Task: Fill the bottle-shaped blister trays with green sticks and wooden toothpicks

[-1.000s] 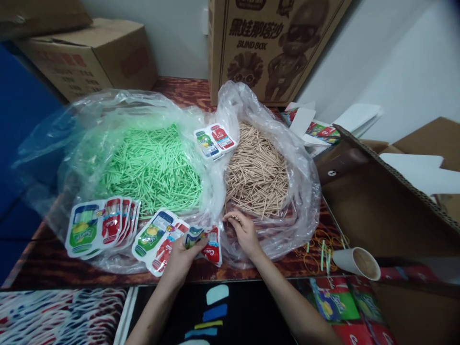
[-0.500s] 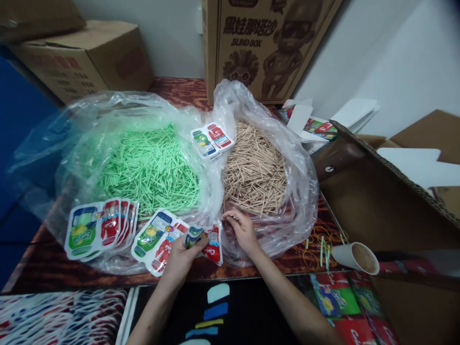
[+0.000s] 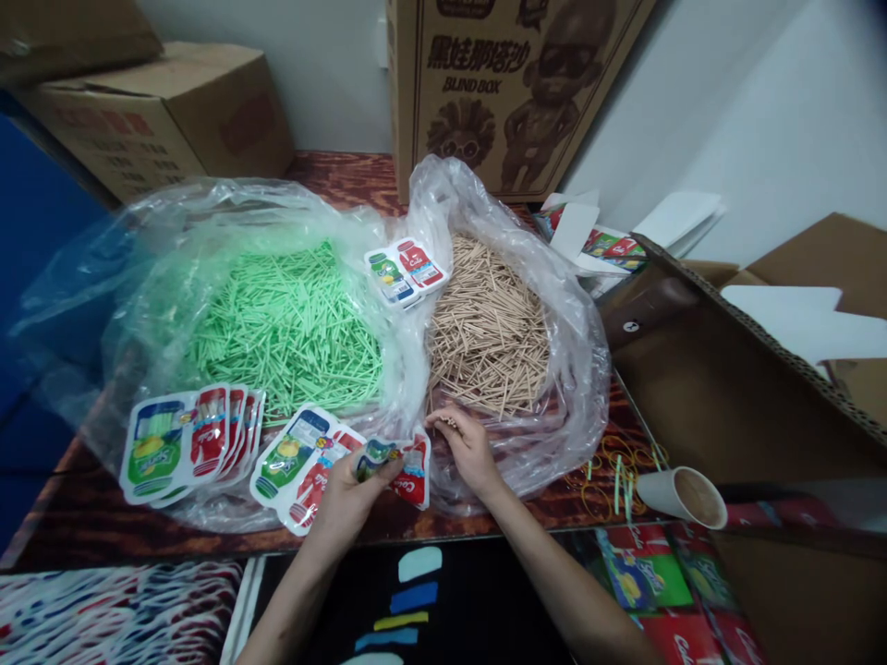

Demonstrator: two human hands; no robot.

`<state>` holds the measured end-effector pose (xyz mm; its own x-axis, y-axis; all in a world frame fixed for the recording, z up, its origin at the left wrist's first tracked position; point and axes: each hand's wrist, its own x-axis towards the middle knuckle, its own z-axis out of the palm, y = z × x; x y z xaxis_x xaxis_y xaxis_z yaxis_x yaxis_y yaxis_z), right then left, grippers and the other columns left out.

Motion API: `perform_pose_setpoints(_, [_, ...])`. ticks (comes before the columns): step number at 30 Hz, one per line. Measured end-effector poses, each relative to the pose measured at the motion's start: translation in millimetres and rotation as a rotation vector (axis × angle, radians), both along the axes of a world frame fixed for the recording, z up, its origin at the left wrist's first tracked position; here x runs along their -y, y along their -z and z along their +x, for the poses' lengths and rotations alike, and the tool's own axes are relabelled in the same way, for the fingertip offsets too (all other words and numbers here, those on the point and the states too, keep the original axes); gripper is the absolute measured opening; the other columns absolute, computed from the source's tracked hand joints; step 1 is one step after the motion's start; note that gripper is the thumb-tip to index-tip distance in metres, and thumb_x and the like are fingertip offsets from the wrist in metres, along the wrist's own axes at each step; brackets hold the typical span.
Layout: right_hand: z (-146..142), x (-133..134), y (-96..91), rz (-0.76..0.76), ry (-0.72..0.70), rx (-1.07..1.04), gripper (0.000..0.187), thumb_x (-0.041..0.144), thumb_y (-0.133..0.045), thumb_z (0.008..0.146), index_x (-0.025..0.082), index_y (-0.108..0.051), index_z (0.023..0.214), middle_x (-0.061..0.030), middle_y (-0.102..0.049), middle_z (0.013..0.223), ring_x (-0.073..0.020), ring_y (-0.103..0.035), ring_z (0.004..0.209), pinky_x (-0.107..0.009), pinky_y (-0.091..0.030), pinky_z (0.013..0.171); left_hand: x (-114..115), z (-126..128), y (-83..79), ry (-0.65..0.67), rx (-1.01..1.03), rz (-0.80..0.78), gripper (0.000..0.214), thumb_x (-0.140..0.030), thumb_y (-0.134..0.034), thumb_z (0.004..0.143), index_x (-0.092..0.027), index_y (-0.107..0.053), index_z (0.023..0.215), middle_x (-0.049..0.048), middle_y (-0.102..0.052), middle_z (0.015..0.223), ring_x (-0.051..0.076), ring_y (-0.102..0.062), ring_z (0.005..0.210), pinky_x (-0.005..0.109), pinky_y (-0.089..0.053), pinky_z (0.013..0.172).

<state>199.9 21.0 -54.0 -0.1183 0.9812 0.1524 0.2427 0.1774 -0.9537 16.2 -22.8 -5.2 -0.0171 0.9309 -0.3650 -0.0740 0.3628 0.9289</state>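
Note:
My left hand (image 3: 357,485) is closed on a small printed pouch (image 3: 416,469) with a green half and a red Cola half. Between the fingers of my right hand (image 3: 467,448) is a small bunch of brown sticks (image 3: 449,421), their ends showing. That hand is at the near edge of a heap of brown sticks (image 3: 489,328) in a clear plastic bag (image 3: 582,406). A heap of light green sticks (image 3: 291,323) lies in another clear bag to the left. Beside my left hand lie more flat pouches (image 3: 287,462), and a fanned stack of pouches (image 3: 156,448) is further left.
A pouch pair (image 3: 407,271) rests between the two heaps. To the right are a paper cup (image 3: 683,496) on its side, rubber bands (image 3: 600,476) and an open carton (image 3: 735,388). A tall printed box (image 3: 513,102) and a brown carton (image 3: 173,115) stand behind.
Both hands stay almost in the same place, with the pouch and the brown sticks still held. The whole view shifts very slightly.

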Motion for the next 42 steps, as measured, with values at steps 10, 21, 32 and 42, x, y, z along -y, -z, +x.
perform_pose_setpoints(10, [3.3,7.1,-14.7,0.039,-0.04,0.016,0.016,0.023,-0.051,0.091,0.02,-0.067,0.087,-0.0043,-0.068,0.083,-0.0186,-0.063,0.079,-0.029,-0.047,0.073,-1.0,-0.5,3.6,0.04,-0.015,0.026,0.019,-0.033,-0.074,0.067,-0.016,-0.067,0.068,-0.0018,-0.063,0.064,0.013,-0.052,0.06,0.023,-0.043,0.058])
perform_pose_setpoints(21, [2.9,15.3,-20.1,0.059,-0.044,0.027,0.018,0.022,-0.05,0.091,0.021,-0.067,0.088,-0.0042,-0.069,0.084,-0.0188,-0.064,0.081,-0.03,-0.049,0.075,4.1,-9.3,9.0,0.036,-0.058,0.018,0.024,-0.038,-0.074,0.067,-0.015,-0.065,0.065,-0.0024,-0.061,0.06,0.013,-0.052,0.058,0.023,-0.042,0.057])
perform_pose_setpoints(32, [2.8,18.3,-21.5,0.047,-0.028,0.036,0.016,0.023,-0.052,0.09,0.021,-0.068,0.086,-0.0045,-0.07,0.083,-0.019,-0.065,0.081,-0.03,-0.049,0.075,5.8,-7.6,7.5,0.036,-0.02,0.031,0.023,-0.037,-0.074,0.067,-0.015,-0.068,0.068,-0.0008,-0.065,0.065,0.014,-0.055,0.061,0.024,-0.045,0.06])
perform_pose_setpoints(42, [16.4,14.2,-23.3,0.012,-0.009,0.046,0.017,0.03,-0.051,0.091,0.021,-0.065,0.088,-0.0045,-0.069,0.083,-0.0191,-0.064,0.079,-0.032,-0.05,0.074,8.2,-13.0,11.9,0.012,-0.027,0.022,0.025,-0.04,-0.075,0.066,-0.016,-0.068,0.069,-0.0012,-0.063,0.063,0.015,-0.053,0.06,0.023,-0.043,0.056])
